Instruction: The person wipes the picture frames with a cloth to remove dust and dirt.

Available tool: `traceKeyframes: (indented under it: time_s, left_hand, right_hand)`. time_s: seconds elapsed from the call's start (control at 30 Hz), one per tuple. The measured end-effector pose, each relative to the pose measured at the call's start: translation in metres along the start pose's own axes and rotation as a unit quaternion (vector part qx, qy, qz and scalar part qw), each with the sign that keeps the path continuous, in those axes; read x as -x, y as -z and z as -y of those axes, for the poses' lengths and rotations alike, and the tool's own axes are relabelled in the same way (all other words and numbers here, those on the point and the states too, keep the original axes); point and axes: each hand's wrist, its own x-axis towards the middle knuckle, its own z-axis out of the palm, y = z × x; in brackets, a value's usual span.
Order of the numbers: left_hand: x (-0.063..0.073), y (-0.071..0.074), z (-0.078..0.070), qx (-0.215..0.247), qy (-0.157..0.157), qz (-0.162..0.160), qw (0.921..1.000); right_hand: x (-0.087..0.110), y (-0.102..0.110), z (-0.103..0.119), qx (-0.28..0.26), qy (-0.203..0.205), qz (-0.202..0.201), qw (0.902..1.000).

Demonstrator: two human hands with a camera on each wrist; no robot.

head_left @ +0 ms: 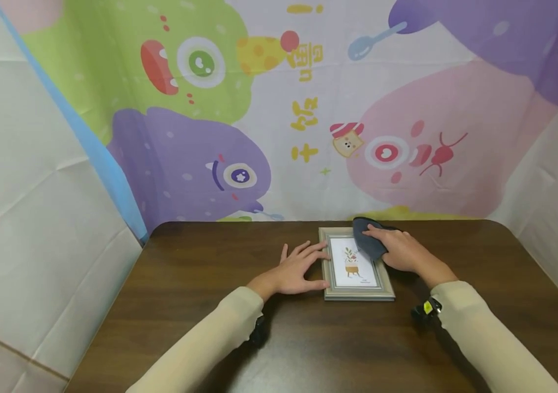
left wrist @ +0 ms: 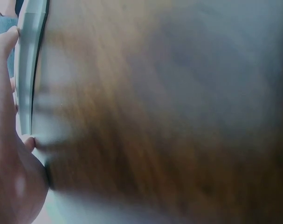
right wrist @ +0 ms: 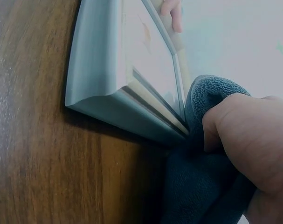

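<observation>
A picture frame [head_left: 359,295] with a pale, silvery border lies flat on the table, its print of a potted plant [head_left: 352,265] facing up. My left hand [head_left: 299,271] rests on the frame's left side with fingers spread, fingertips on the border and thumb near the lower left corner. In the left wrist view, the frame's edge [left wrist: 29,70] runs beside the hand. My right hand [head_left: 399,250] holds a dark blue-grey cloth [head_left: 371,240] against the upper right corner of the frame. The right wrist view shows the fuzzy cloth [right wrist: 197,182] bunched under the thumb and draping past the frame's edge.
The dark brown wooden table [head_left: 185,305] has rounded far corners. Behind it hangs a cloth backdrop [head_left: 308,191] printed with cartoon monsters. White panels [head_left: 38,191] stand on both sides. Each wrist carries a small dark device [head_left: 428,308] at the sleeve.
</observation>
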Motion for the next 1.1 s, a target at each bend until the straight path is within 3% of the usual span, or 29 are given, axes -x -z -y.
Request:
traceKeyframes:
  time_s: [0.57, 1.1]
  left_hand:
    - [0.0, 0.003, -0.003, 0.003, -0.003, 0.003, 1.0]
    - [-0.001, 0.0, -0.001, 0.002, 0.004, 0.0, 1.0]
  right_hand:
    - [0.014, 0.0, 0.005, 0.018, 0.007, 0.006, 0.9998]
    - [0.048, -0.005, 0.015, 0.038, 0.074, -0.026, 0.9962]
